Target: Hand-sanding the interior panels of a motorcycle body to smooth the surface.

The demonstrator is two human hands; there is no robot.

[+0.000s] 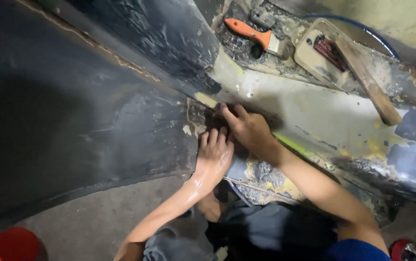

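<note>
Nearest the lens, at six o'clock, I see grey cloth trousers (261,232) over bent knees, with a blue sleeve edge (355,251) at five o'clock. From there both bare forearms run up toward the middle of the view. My left hand (214,157) lies flat, fingers together and stretched out, its palm pressed on the dark scuffed car body panel (97,121) that fills the nine o'clock half. My right hand (246,128) sits just at one o'clock of the left, touching it, fingers bent and tips pushed against the seam where the dark panel meets a pale, filler-smeared sill strip (314,111). I cannot tell whether anything is pinched under those fingertips; neither hand visibly grasps a thing. Both hands look wet or shiny.

Patches of yellow-green filler (290,142) show along the strip at three to four o'clock of the right hand. Well apart, at twelve o'clock, an orange-handled putty scraper (251,33) lies on a dirty ledge. At one o'clock a beige plastic tray (314,60) holds a reddish brush-like block (331,52), and a long wooden stick (367,79) rests slanted across its rim. A red round container (12,244) sits on the concrete floor (97,222) at seven o'clock, and a small red object (401,249) at four o'clock.
</note>
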